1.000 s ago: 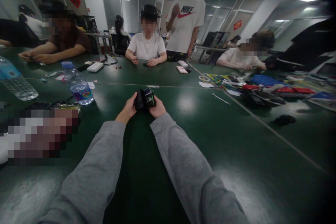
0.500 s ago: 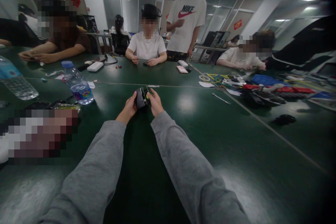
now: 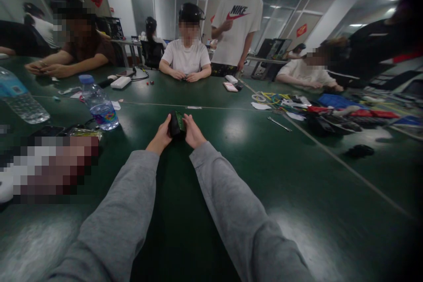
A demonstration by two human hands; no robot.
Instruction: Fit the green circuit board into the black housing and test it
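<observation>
1. Green board (image 3: 179, 120) now sits closer against black case (image 3: 174, 126); the parts seem nearly joined.
2. Over the counter (image 3: 231, 176), left hand (image 3: 161, 135) has fingers clamped on the case; right hand's (image 3: 194, 133) grip, I cannot tell.

We're looking out from the wearer's head, forward and down, grey sleeves (image 3: 122, 202) filling the near foreground. The view is stretching wide across the green bench (image 3: 264, 163), facing seated people (image 3: 185, 55) beyond.

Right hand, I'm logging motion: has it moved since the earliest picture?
Yes: the right hand has shifted slightly left, judged against the pale strip on the table.
</observation>
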